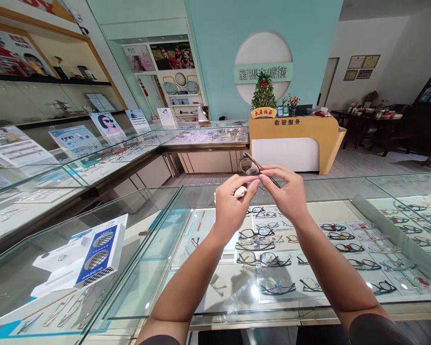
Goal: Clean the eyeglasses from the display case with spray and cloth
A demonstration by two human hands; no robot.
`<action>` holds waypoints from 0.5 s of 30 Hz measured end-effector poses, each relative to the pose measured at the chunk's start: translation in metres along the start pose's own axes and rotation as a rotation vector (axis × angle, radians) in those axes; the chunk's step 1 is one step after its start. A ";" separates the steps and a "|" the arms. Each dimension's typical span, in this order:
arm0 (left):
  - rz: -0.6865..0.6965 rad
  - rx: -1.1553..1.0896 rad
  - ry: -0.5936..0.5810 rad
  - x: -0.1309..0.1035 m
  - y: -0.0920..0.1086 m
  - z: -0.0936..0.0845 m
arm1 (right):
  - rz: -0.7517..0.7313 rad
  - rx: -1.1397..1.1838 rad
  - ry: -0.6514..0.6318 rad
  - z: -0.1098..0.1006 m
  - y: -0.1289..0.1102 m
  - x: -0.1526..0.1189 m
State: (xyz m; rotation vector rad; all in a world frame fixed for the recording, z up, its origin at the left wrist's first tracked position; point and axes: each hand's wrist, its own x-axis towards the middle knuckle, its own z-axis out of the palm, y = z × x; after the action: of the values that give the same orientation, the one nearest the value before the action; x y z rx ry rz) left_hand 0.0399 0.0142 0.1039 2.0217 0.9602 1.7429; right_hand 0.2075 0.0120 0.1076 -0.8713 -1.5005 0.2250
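A pair of glasses [249, 165] with thin dark rims is held up above the glass display case [197, 306]. My right hand [285, 191] pinches the frame near its lower side. Against it, my left hand [233, 199] touches the same glasses with thumb and forefinger. A small white crumpled cloth or tissue [240, 192] is tucked in the curled fingers of my left hand. One lens carries a pale sticker. Below my hands, rows of glasses [269, 259] lie inside the case.
A blue and white box [99, 256] stands on the glass at the left. More display counters [129, 158] run along the left and back. Behind them is a yellow and white cashier desk [285, 151] with a small plant [264, 93]. A dark table [366, 117] stands far right.
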 end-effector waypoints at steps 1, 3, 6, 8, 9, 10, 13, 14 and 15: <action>-0.049 -0.037 -0.013 0.000 0.000 0.001 | -0.035 -0.037 0.011 0.003 -0.002 -0.003; -0.117 -0.098 -0.022 0.001 -0.003 0.003 | -0.104 -0.121 0.026 0.008 -0.005 -0.007; -0.159 -0.139 0.011 0.004 -0.007 0.002 | -0.175 -0.228 0.003 0.013 -0.010 -0.013; -0.172 -0.147 0.043 0.007 -0.011 0.000 | -0.195 -0.252 -0.025 0.013 -0.013 -0.014; -0.172 -0.148 0.047 0.008 -0.012 -0.002 | -0.197 -0.251 -0.037 0.012 -0.015 -0.014; -0.169 -0.146 0.041 0.010 -0.014 -0.004 | -0.195 -0.243 -0.042 0.010 -0.017 -0.013; -0.161 -0.107 -0.033 0.015 -0.019 -0.011 | -0.160 -0.205 -0.024 0.000 -0.022 -0.009; -0.164 -0.083 -0.080 0.017 -0.022 -0.014 | -0.143 -0.190 -0.007 -0.004 -0.023 -0.008; -0.169 -0.053 -0.135 0.018 -0.025 -0.016 | -0.124 -0.173 0.014 -0.008 -0.024 -0.006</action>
State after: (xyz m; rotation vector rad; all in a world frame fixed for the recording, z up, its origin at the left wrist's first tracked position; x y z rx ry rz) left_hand 0.0181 0.0414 0.1057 1.9359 0.9987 1.5088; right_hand 0.2056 -0.0111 0.1191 -0.9104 -1.5716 -0.0027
